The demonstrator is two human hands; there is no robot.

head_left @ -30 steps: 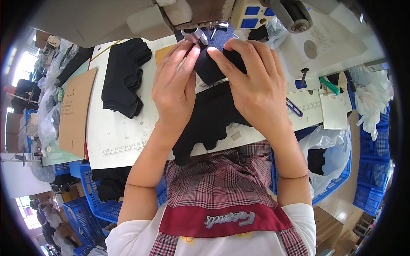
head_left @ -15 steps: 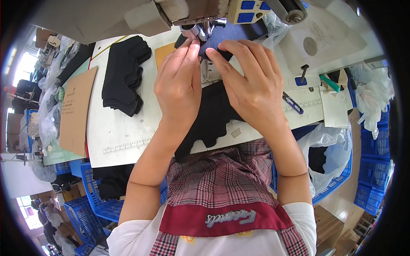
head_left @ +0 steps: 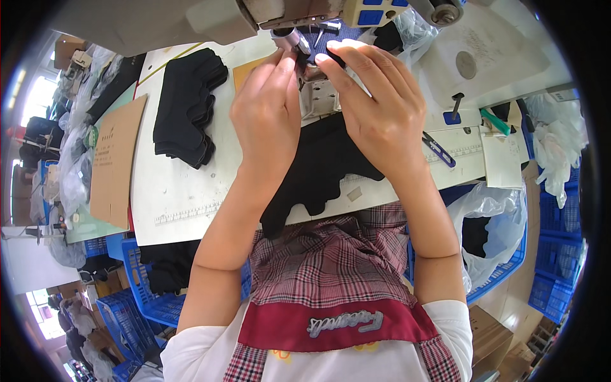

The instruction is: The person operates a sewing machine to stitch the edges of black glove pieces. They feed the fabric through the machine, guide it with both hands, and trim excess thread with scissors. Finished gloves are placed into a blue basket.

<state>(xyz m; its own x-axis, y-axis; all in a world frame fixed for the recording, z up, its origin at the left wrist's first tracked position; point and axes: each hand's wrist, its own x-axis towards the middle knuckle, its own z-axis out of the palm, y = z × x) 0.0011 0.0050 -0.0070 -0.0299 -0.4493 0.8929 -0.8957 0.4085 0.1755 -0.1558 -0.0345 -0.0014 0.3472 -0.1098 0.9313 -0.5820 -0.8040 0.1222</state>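
Under the head of a sewing machine [head_left: 191, 22], a dark blue fabric piece [head_left: 330, 38] lies at the needle area. My left hand [head_left: 267, 111] is closed at its near-left edge, fingers pressed together beside the metal presser parts; the fingertips are partly hidden. On the right, my right hand [head_left: 382, 102] pinches the fabric's dark edge between thumb and forefinger, the other fingers curved over it. A black fabric piece [head_left: 318, 165] with a wavy edge lies below both hands, reaching over the table's front edge.
Left on the white table [head_left: 184, 197] rests a stack of black cut pieces [head_left: 184, 105]. Thread snips [head_left: 439, 149] and a green-handled tool [head_left: 495, 122] lie at right. Blue baskets [head_left: 149, 299] and a plastic-lined basket [head_left: 503, 261] stand below the table edge.
The blue fabric has shifted away under the machine, baring more of the metal plate in front. My right hand has moved slightly farther forward; my left hand stays nearly in place.
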